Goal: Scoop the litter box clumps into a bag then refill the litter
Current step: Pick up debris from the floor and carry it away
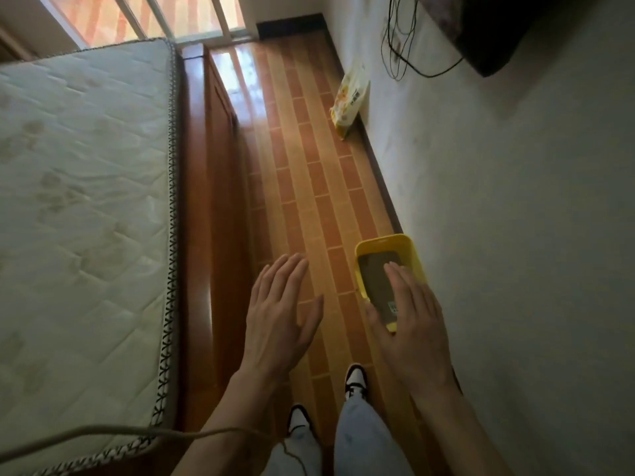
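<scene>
A yellow litter box (410, 250) with dark litter inside stands on the floor against the right wall. My right hand (410, 324) is held flat with fingers spread, in front of the box and covering its near part, holding nothing. To its left my left hand (280, 314) is also open, palm down, above the tiled floor, empty. A yellow and white litter bag (350, 99) leans against the wall farther along the floor. I see no scoop in view.
A bare mattress (82, 207) on a wooden bed frame (213, 207) fills the left. A narrow strip of brown floor (309, 173) runs between bed and wall. Black cables (402, 49) hang on the wall at top right. My feet (355, 379) stand near the box.
</scene>
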`<action>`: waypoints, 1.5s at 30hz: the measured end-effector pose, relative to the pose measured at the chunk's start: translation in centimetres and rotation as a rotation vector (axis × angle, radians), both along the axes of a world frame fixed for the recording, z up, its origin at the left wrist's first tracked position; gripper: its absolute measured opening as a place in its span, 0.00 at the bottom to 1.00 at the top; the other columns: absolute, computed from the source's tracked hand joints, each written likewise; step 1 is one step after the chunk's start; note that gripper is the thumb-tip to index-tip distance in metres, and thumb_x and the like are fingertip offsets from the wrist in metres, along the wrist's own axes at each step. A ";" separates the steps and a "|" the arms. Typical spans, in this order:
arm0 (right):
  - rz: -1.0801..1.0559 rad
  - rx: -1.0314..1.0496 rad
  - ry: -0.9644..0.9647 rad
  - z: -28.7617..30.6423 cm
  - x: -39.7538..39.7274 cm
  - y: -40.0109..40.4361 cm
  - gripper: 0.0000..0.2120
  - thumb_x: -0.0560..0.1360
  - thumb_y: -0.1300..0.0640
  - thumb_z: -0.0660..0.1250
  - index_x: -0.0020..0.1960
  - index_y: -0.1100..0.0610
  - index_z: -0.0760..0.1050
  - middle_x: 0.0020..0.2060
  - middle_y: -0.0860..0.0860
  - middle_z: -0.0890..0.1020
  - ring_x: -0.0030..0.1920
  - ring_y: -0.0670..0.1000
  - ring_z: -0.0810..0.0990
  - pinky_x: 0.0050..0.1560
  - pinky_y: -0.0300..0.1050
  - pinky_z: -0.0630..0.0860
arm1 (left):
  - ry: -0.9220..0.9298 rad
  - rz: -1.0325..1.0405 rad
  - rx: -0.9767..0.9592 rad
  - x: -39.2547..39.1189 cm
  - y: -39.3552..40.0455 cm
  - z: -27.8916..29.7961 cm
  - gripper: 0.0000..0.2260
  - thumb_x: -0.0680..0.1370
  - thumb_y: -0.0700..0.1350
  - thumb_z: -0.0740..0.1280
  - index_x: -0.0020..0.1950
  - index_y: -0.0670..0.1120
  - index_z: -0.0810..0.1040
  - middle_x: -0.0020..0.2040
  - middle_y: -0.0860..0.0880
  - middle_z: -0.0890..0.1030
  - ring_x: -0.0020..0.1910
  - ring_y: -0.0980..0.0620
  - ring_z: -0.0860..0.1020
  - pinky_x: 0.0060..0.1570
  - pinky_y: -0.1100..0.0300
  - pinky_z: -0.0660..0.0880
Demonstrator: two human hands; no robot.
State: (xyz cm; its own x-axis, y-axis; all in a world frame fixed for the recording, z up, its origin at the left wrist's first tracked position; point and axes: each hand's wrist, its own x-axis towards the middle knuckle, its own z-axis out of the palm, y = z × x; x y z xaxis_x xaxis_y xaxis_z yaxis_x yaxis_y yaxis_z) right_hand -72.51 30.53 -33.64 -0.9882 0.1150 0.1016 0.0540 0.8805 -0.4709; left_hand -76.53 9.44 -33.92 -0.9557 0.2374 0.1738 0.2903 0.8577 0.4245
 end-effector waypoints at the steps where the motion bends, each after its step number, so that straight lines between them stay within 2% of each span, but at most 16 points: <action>1: 0.014 0.002 -0.005 -1.0 -0.7 0.3 0.30 0.81 0.40 0.59 0.78 0.56 0.63 0.75 0.53 0.69 0.76 0.53 0.66 0.70 0.60 0.70 | -0.001 0.019 0.010 -0.6 0.3 -0.9 0.26 0.83 0.56 0.64 0.79 0.47 0.68 0.78 0.48 0.71 0.80 0.49 0.64 0.78 0.42 0.64; 7: 0.039 0.001 -0.057 -8.4 -4.4 1.1 0.29 0.81 0.41 0.57 0.77 0.55 0.63 0.74 0.53 0.70 0.75 0.52 0.67 0.70 0.60 0.72 | -0.032 0.083 0.038 -4.2 1.1 -8.0 0.26 0.83 0.55 0.64 0.79 0.46 0.68 0.78 0.47 0.71 0.80 0.49 0.64 0.78 0.42 0.65; 13: 0.079 0.024 -0.072 -18.0 -8.1 1.2 0.29 0.82 0.41 0.58 0.79 0.53 0.61 0.75 0.50 0.68 0.75 0.50 0.66 0.71 0.57 0.71 | -0.038 0.062 0.021 -7.8 1.4 -18.1 0.27 0.84 0.57 0.62 0.79 0.45 0.68 0.78 0.46 0.71 0.80 0.48 0.64 0.77 0.41 0.66; 21: 0.085 0.010 -0.031 -38.0 -11.4 0.4 0.28 0.82 0.42 0.58 0.78 0.55 0.63 0.74 0.50 0.70 0.75 0.49 0.66 0.72 0.53 0.70 | -0.062 0.068 0.005 -9.9 1.5 -37.4 0.26 0.83 0.57 0.61 0.79 0.46 0.69 0.77 0.47 0.72 0.80 0.48 0.65 0.75 0.40 0.68; 26: 0.087 0.019 -0.062 -50.3 -12.3 0.4 0.27 0.83 0.44 0.60 0.78 0.56 0.63 0.74 0.51 0.70 0.75 0.50 0.67 0.71 0.53 0.71 | -0.088 0.100 -0.031 -10.1 1.6 -49.1 0.26 0.84 0.58 0.59 0.78 0.46 0.70 0.76 0.47 0.73 0.78 0.48 0.67 0.74 0.41 0.69; 34: 0.174 0.040 -0.099 -64.9 -13.5 0.0 0.29 0.82 0.44 0.60 0.79 0.55 0.61 0.74 0.51 0.69 0.75 0.49 0.66 0.72 0.52 0.70 | -0.058 0.106 -0.053 -11.5 1.5 -63.3 0.26 0.84 0.58 0.59 0.78 0.45 0.70 0.76 0.46 0.73 0.78 0.48 0.67 0.75 0.43 0.68; 41: 0.181 0.043 -0.145 -77.0 -14.5 -0.3 0.32 0.80 0.42 0.60 0.80 0.52 0.57 0.77 0.51 0.65 0.78 0.49 0.62 0.73 0.54 0.70 | -0.017 0.069 -0.065 -13.4 1.2 -74.5 0.25 0.84 0.57 0.59 0.78 0.45 0.70 0.76 0.47 0.74 0.78 0.48 0.67 0.76 0.43 0.68; 45: 0.160 0.031 -0.144 -82.7 -15.3 -0.2 0.32 0.80 0.44 0.61 0.80 0.53 0.57 0.77 0.52 0.66 0.77 0.50 0.64 0.72 0.53 0.71 | 0.013 0.073 -0.030 -14.3 1.8 -80.6 0.25 0.84 0.56 0.61 0.78 0.45 0.70 0.75 0.46 0.74 0.78 0.48 0.68 0.74 0.42 0.70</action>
